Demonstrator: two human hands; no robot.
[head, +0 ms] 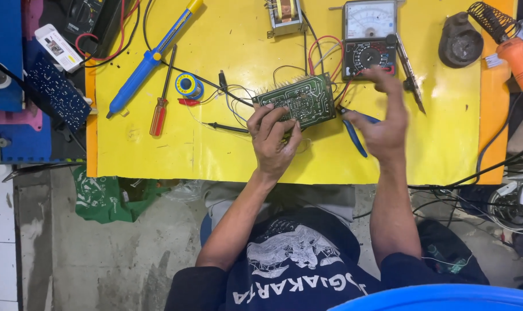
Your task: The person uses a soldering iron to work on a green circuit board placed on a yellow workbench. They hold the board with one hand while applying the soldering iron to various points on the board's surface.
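Board (299,99) sits mid-table (215,155), green, wires trailing from top edge. Your left hand (273,138) grips its near edge, fingers clenched on it. Your right hand (383,124) hovers just right of board, fingers loose and spread, grasping nothing; blue pliers (353,133) lie under it. Step looks like steadying board for inspection. Next move likely calls for firm hold on board and picking 1 tool: pliers, or meter (369,37) beyond. No containers visible.
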